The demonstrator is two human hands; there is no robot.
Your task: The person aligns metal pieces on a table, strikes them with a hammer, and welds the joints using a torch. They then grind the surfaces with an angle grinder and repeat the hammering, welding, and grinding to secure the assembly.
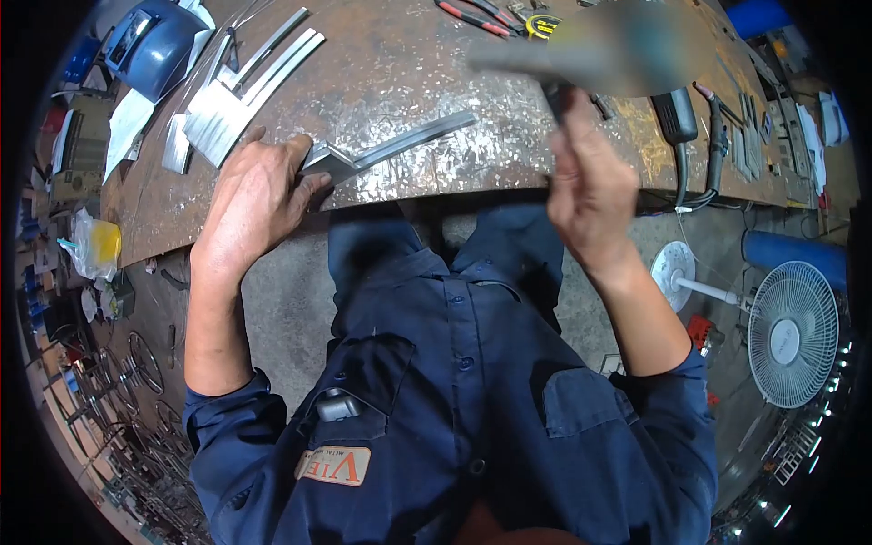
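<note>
My left hand (259, 186) is closed on the near end of an angled metal piece (329, 163) at the bench's front edge. From that piece a straight metal bar (418, 136) runs out to the right along the bench top. Raised over the bench, my right hand (590, 177) is wrapped round the dark handle of a hammer (627, 54). The hammer's head is smeared by motion and hides part of the bench behind it. Flat metal plates and strips (222, 118) lie just beyond my left hand.
On the scuffed metal workbench (381, 54) lie red-handled pliers (477, 16), a yellow tape measure (543, 25) and a blue welding helmet (150, 50). A black cable with a torch (716, 136) hangs over the right edge. White fans (790, 336) stand at floor right.
</note>
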